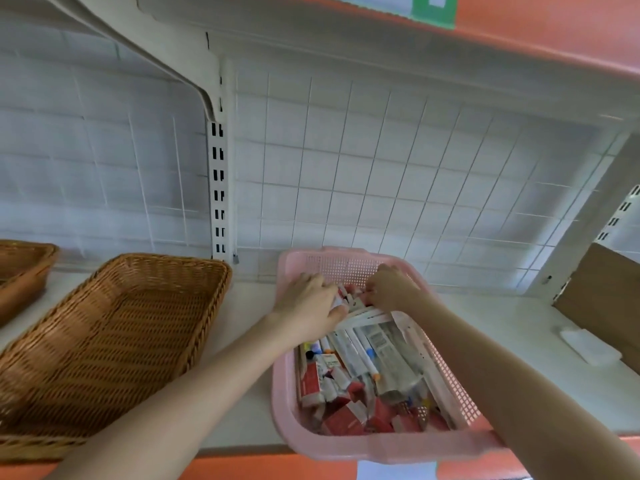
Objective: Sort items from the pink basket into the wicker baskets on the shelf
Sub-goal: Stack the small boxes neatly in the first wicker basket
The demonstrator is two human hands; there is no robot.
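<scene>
The pink basket (377, 448) sits on the white shelf (249, 358), its near edge overhanging the shelf's orange front lip. It is filled with mixed small items: red-and-white boxes (341, 407) toward the near end, white markers with coloured caps (360, 358) and clear-wrapped packets (391, 344) in the middle. Both hands are inside the far end of the basket. The left hand (306, 301) is curled around small red-and-white items, fingers closed on them. The right hand (389, 287) is bent down among the same items; whether it holds anything cannot be told, as its fingertips are hidden. Just left of the pink basket stands a large wicker basket (114, 341), apparently empty. A second wicker basket (24, 268) is partly visible at the left edge. A brown cardboard piece (602, 306) leans at the far right, with a small white object (588, 344) beside it.
</scene>
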